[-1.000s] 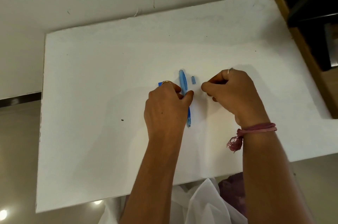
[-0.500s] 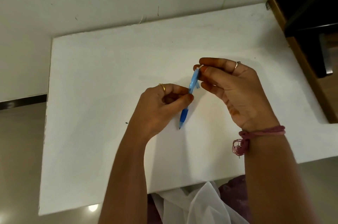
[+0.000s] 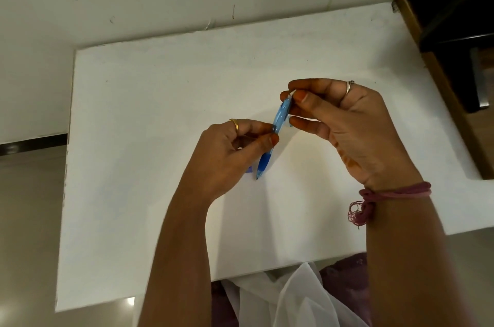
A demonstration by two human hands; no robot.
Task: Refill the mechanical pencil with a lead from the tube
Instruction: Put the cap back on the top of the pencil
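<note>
The blue mechanical pencil point(image 3: 278, 126) sits just right of the frame's centre, lifted off the white table point(image 3: 149, 118) and tilted, its tip pointing down toward lower left and its white top end up toward upper right. The left hand point(image 3: 227, 155) pinches the barrel at mid-length between thumb and forefinger, the other fingers curled into the palm, a gold ring point(image 3: 234, 123) on one finger. The right hand point(image 3: 352, 129) comes in from the right with palm turned toward the camera; its thumb and forefinger are pressed together on the pencil's top end, the middle finger stretched out just below, and a silver ring point(image 3: 348, 87) shows on a farther finger. A pink thread band point(image 3: 395, 193) circles the right wrist. A small blue piece point(image 3: 250, 169) peeks out under the left hand on the table; what it is cannot be told. Compared with a second ago, the pencil no longer lies flat on the table: both hands have raised it.
</note>
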